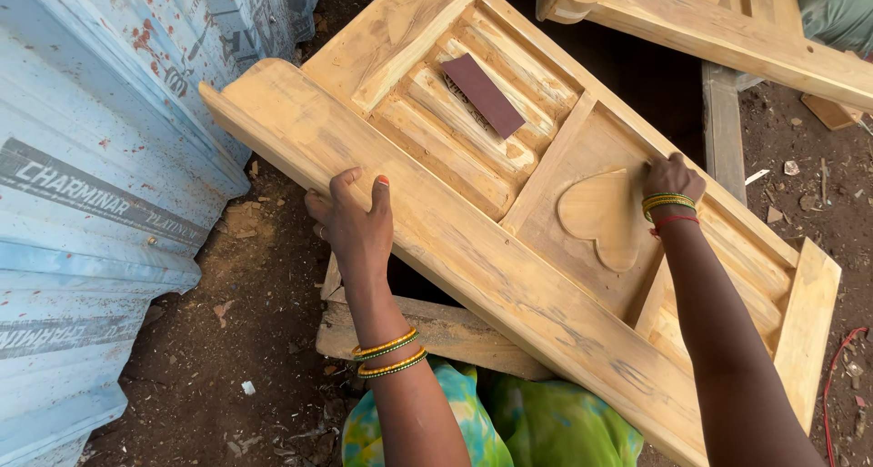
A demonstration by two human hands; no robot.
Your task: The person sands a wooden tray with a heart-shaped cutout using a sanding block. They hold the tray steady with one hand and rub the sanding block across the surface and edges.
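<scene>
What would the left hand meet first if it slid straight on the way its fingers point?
The left hand lies on the frame's near rail, fingers pointing up across it. Straight on it would probably cross that rail and drop into the ribbed panel; the sandpaper strip lies further right.

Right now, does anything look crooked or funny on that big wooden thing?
The carved pale wooden panel lies slanted across a wooden support, one end sticking out over the dirt. A dark brown rectangular sheet, probably sandpaper, lies loose on its ribbed carving. The left hand steadies its edge; the right hand presses beside the carved heart.
</scene>
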